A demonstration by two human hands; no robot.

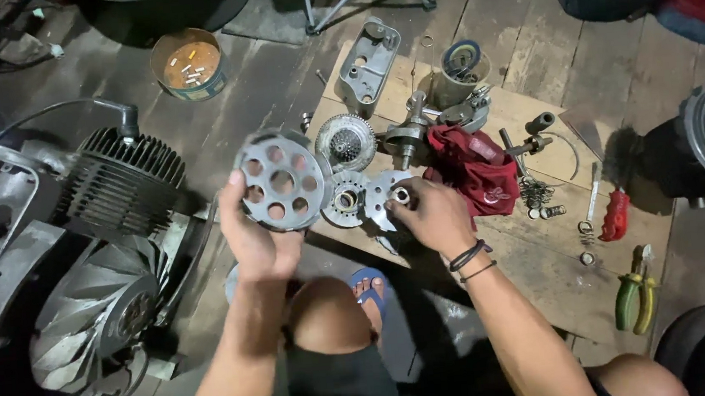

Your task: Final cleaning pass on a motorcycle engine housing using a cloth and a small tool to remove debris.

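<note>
Pliers (635,300) with green and yellow handles lie near right on the board (543,275). My left hand (255,239) grips a round perforated clutch drum (282,181), held up tilted, left of centre. My right hand (433,215) pinches a small metal part (402,195), apparently a nut or bush, over a toothed plate (374,205) on the board. Just beyond lie a sprocket hub (346,142) and red rag (474,167). Far left stands a tin (188,65). An engine with finned cylinder (121,183) sits at left.
</note>
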